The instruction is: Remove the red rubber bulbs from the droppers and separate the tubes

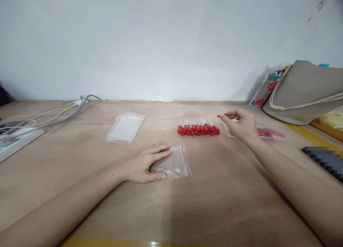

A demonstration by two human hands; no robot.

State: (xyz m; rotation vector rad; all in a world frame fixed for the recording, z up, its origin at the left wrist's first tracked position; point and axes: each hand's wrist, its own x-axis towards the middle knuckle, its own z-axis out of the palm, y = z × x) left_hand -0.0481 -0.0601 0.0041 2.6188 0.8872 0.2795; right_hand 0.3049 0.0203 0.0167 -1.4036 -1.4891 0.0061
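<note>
head view, forward and down over table (211,204)

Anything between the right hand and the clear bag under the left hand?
Yes: the pile of red-tipped sticks lies partly across the direct line from the right hand, pinching a small red piece, to the clear bag. The left hand covers its left end.

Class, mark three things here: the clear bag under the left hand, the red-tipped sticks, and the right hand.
Clear bag (175,163): head view, on its uncovered plastic.
Red-tipped sticks (197,129): head view, on the red tips, mid-row.
Right hand (242,123): head view, on its back.
</note>
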